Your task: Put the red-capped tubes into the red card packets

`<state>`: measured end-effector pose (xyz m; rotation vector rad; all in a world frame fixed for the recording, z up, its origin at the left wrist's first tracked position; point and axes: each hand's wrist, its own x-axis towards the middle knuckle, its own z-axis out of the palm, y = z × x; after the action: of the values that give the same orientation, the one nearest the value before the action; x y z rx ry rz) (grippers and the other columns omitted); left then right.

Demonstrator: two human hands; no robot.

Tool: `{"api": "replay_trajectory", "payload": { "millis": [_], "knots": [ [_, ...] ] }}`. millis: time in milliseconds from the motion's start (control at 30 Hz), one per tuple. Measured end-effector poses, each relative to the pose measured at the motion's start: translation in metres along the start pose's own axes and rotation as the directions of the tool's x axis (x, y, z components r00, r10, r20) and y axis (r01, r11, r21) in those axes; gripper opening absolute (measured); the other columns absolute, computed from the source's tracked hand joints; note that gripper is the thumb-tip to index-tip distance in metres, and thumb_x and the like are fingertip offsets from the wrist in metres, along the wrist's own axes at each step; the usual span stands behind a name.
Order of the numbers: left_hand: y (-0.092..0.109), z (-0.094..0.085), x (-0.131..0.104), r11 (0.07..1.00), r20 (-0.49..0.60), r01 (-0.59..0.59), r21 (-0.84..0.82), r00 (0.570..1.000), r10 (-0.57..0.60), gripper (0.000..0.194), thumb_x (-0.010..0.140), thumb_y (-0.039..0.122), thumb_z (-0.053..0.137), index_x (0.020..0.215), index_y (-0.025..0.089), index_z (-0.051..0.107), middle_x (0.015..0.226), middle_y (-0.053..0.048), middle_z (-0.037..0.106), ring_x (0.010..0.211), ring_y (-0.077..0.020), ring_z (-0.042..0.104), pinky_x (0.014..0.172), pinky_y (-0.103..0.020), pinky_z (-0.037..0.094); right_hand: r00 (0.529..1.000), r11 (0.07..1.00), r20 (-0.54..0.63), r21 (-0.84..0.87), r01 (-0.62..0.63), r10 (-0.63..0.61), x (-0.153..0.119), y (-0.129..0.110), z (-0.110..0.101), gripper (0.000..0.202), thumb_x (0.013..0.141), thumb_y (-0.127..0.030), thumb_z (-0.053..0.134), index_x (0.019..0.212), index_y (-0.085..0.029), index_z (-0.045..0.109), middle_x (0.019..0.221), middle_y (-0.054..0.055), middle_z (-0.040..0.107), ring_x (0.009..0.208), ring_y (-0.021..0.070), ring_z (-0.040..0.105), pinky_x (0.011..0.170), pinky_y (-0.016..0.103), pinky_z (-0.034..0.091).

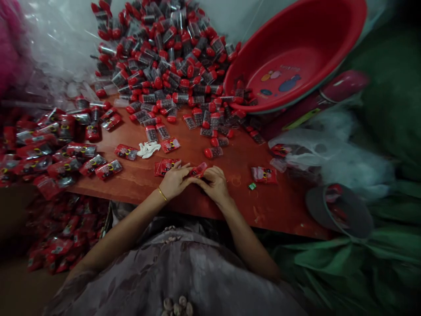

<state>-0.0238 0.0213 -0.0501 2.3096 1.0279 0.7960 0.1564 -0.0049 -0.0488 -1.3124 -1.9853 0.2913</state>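
Near the table's front edge, both hands pinch a small red printed wrapper, partly hidden by the fingers. My left hand, with a gold bangle at the wrist, grips its left side. On the other side, my right hand has thumb and curled fingers closed at the wrapper's right end. Flat red printed packets lie just behind my left hand. Capped clear tubes with dark contents, such as the red-capped tube, lie a little beyond the hands.
A large heap of red-capped tubes covers the back. Filled red packets pile at the left. White gloves or finger cots lie mid-table. A tilted red basin, plastic bags and a grey container stand right.
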Motion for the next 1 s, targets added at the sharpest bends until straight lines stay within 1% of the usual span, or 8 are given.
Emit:
{"api": "replay_trajectory", "payload": {
  "millis": [133, 200, 333, 433, 567, 700, 900, 1000],
  "knots": [
    [0.000, -0.002, 0.003, 0.999, 0.012, -0.031, 0.011, 0.999, 0.031, 0.027, 0.087, 0.037, 0.051, 0.103, 0.018, 0.062, 0.097, -0.006, 0.072, 0.115, -0.0221, 0.057, 0.108, -0.048, 0.033, 1.000, 0.997, -0.013, 0.072, 0.014, -0.013, -0.007, 0.005, -0.005, 0.023, 0.083, -0.041, 0.060, 0.094, -0.022, 0.065, 0.089, 0.005, 0.071, 0.082, 0.0193, 0.063, 0.091, 0.043, 0.041],
    [0.000, -0.002, 0.004, 0.999, 0.019, -0.035, 0.015, 0.999, 0.035, 0.028, 0.087, 0.038, 0.051, 0.104, 0.018, 0.062, 0.098, -0.006, 0.072, 0.114, -0.0218, 0.058, 0.108, -0.048, 0.033, 1.000, 0.995, -0.017, 0.099, 0.028, -0.026, -0.010, 0.009, -0.007, 0.018, 0.087, -0.034, 0.054, 0.096, -0.023, 0.065, 0.092, 0.005, 0.072, 0.083, 0.0181, 0.065, 0.096, 0.045, 0.039],
    [0.001, -0.001, 0.005, 1.000, 0.005, -0.021, 0.020, 1.000, 0.021, 0.031, 0.086, 0.039, 0.051, 0.105, 0.017, 0.061, 0.103, -0.007, 0.071, 0.111, -0.0212, 0.060, 0.108, -0.048, 0.033, 0.998, 0.995, -0.039, 0.086, 0.044, -0.040, -0.009, 0.010, -0.010, 0.013, 0.087, -0.026, 0.053, 0.087, -0.023, 0.066, 0.085, 0.003, 0.073, 0.074, 0.0161, 0.066, 0.096, 0.046, 0.040],
    [0.004, 0.000, 0.004, 1.000, -0.004, -0.009, 0.025, 1.000, 0.010, 0.031, 0.086, 0.039, 0.052, 0.106, 0.017, 0.061, 0.105, -0.008, 0.071, 0.112, -0.0211, 0.059, 0.109, -0.047, 0.033, 0.996, 0.998, -0.062, 0.002, 0.065, -0.064, -0.006, 0.003, -0.013, 0.011, 0.085, -0.022, 0.054, 0.080, -0.022, 0.064, 0.078, 0.002, 0.072, 0.069, 0.0155, 0.065, 0.099, 0.048, 0.037],
    [0.008, -0.001, 0.003, 0.999, 0.005, 0.012, 0.035, 1.000, -0.012, 0.031, 0.086, 0.038, 0.053, 0.108, 0.019, 0.061, 0.107, -0.008, 0.070, 0.113, -0.0216, 0.058, 0.109, -0.046, 0.033, 0.995, 0.993, -0.080, -0.107, 0.054, -0.063, -0.003, -0.009, -0.014, 0.011, 0.082, -0.017, 0.052, 0.078, -0.023, 0.061, 0.073, 0.001, 0.069, 0.067, 0.0160, 0.061, 0.104, 0.052, 0.032],
    [0.010, -0.001, 0.003, 0.998, 0.007, 0.048, 0.035, 0.999, -0.049, 0.029, 0.086, 0.038, 0.053, 0.108, 0.019, 0.061, 0.107, -0.008, 0.070, 0.115, -0.0221, 0.057, 0.110, -0.048, 0.031, 0.995, 0.991, -0.089, -0.129, 0.034, -0.046, -0.002, -0.014, -0.012, 0.012, 0.080, -0.016, 0.051, 0.076, -0.024, 0.058, 0.069, -0.001, 0.065, 0.066, 0.0163, 0.058, 0.107, 0.056, 0.027],
    [0.011, 0.004, 0.003, 0.992, 0.016, 0.084, 0.093, 0.996, -0.086, 0.025, 0.086, 0.030, 0.054, 0.106, 0.020, 0.063, 0.103, -0.007, 0.071, 0.121, -0.0247, 0.052, 0.111, -0.054, 0.025, 0.987, 0.997, -0.159, -0.074, -0.010, -0.002, -0.007, -0.008, 0.001, 0.012, 0.080, -0.016, 0.050, 0.077, -0.024, 0.059, 0.067, 0.000, 0.063, 0.064, 0.0166, 0.056, 0.103, 0.055, 0.036],
    [0.009, 0.009, 0.002, 0.987, 0.021, 0.092, 0.133, 0.995, -0.096, 0.025, 0.085, 0.028, 0.054, 0.106, 0.019, 0.064, 0.103, -0.008, 0.071, 0.122, -0.0260, 0.051, 0.111, -0.057, 0.022, 0.992, 0.999, -0.129, -0.052, -0.007, 0.000, -0.012, -0.004, 0.006, 0.011, 0.080, -0.016, 0.051, 0.077, -0.023, 0.060, 0.068, 0.001, 0.064, 0.066, 0.0172, 0.057, 0.100, 0.053, 0.040]
  ]
}}
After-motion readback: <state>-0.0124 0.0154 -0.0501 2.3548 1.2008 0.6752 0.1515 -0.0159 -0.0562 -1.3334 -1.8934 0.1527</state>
